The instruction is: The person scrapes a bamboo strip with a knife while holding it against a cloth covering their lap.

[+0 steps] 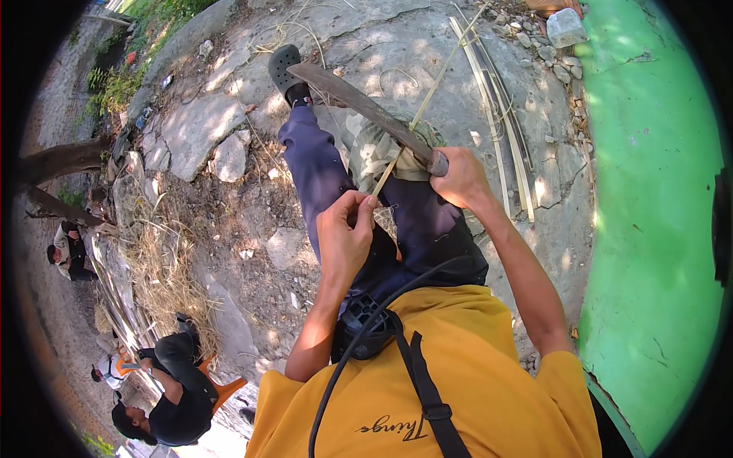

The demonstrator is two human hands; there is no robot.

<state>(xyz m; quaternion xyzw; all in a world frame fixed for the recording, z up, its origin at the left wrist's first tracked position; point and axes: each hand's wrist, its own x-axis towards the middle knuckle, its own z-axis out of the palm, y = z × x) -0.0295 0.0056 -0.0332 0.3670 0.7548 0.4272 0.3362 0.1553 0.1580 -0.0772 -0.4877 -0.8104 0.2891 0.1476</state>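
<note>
My right hand (462, 179) is wrapped round the handle of a machete (351, 95), whose long, dark, slightly curved blade points to the far left. A thin, pale bamboo strip (439, 80) crosses the blade near the handle and runs on to the far side. Thumb and fingers of my left hand (345, 235) pinch the near end of this strip. Over my right knee lies a camouflage cloth (368, 153), partly hidden by the blade. Whether the edge bites into the strip, I cannot tell.
Several long bamboo strips (489, 99) lie on the cracked concrete at right, beside a green wall (649, 191). Dry fibre (168, 282) is heaped at left, near a seated person in black (183, 389) and other people. A tree trunk (65, 162) stands farther off.
</note>
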